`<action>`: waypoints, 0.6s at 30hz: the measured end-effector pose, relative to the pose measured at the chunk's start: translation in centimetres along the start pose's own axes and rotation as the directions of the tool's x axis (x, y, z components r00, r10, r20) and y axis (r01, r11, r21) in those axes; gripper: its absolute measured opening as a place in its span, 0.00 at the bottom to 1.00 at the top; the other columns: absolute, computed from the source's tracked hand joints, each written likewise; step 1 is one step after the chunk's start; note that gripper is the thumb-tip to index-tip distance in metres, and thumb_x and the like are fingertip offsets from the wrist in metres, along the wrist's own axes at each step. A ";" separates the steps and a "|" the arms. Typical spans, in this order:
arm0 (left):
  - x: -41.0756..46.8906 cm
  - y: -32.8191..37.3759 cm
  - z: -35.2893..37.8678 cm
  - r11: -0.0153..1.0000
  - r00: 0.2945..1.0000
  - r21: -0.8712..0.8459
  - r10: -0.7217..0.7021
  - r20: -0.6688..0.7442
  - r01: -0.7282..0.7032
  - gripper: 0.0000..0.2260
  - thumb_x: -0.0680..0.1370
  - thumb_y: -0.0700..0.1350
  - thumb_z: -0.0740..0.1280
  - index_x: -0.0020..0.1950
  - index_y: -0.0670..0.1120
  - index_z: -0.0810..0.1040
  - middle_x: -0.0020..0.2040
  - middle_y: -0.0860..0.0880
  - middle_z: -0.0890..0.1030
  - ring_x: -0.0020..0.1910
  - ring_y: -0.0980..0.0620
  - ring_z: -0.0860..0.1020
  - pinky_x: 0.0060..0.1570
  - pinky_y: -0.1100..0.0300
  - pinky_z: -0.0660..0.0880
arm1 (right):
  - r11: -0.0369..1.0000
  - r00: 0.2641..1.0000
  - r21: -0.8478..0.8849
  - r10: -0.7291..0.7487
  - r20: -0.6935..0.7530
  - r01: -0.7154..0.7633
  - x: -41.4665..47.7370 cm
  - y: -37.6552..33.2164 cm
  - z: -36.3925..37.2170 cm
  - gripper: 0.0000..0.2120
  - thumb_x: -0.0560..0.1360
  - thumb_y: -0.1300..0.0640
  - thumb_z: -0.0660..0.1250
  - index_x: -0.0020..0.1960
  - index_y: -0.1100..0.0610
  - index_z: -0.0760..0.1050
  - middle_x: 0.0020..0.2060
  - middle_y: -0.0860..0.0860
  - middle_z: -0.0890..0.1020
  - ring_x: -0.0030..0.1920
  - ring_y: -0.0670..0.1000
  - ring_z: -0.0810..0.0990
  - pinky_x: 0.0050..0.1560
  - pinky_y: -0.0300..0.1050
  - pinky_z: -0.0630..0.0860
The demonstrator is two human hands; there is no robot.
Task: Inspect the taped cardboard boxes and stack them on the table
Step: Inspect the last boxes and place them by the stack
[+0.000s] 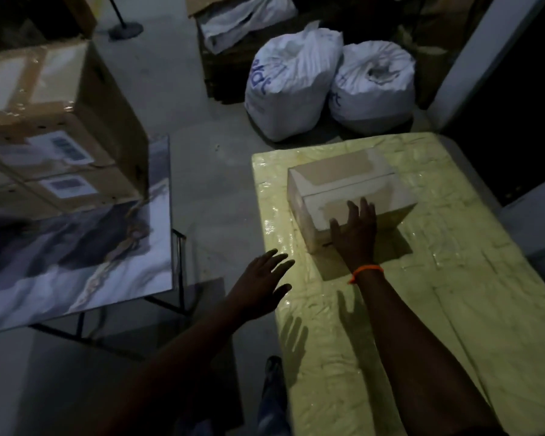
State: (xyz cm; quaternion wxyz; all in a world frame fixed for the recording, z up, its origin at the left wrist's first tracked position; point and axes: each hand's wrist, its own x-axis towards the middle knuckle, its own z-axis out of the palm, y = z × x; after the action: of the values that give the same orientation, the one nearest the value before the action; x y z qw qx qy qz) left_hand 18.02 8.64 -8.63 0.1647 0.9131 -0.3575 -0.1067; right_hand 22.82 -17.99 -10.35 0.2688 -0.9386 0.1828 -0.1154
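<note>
So the scene is pretty dim, but 1 small taped cardboard box (350, 196) is seen sitting flat on the yellowish plastic-wrapped worktop (453, 294), toward its far left part, with strips of tape visible across the top. The right hand (356, 237) is laid on the near edge of that box, fingers spread and pressed over the top and front face, so it's open and flat against the cardboard rather than clamped around anything. An orange wristband (365, 272) is worn on that wrist. The left hand (261, 278) is held out with fingers splayed apart, empty, hovering at the left edge of the worktop and not touching the box. Off to the left, a second worktop with a marbled grey-blue pattern (76, 262) is seen, well apart from the yellow one, and a stack of bigger taped cardboard boxes (54, 127) is parked on its far end; white labels with barcodes can be made out on 2 of them, though the print is too blurred to read. On the floor beyond the yellow worktop, 2 white tied sacks (328, 86) are set side by side, touching, with blue lettering on them that can't be fully read. Shadows of both arms are thrown onto the yellow surface.
</note>
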 end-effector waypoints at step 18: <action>17.5 3.0 2.2 0.838 0.920 -0.380 -0.371 0.127 0.391 0.24 0.80 0.51 0.70 0.73 0.44 0.69 0.71 0.45 0.74 0.62 0.46 0.77 0.60 0.56 0.72 | 0.823 0.882 0.317 0.440 0.170 -0.472 11.8 14.9 -3.3 0.66 0.59 0.36 0.84 0.83 0.60 0.54 0.78 0.64 0.63 0.77 0.65 0.64 0.73 0.61 0.68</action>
State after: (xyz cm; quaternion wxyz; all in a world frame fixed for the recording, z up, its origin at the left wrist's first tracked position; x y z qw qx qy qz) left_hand 28.11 -5.91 -10.84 0.3136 0.9101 -0.1432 -0.2299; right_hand 28.28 -36.07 -14.34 0.4587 -0.8089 0.3661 -0.0361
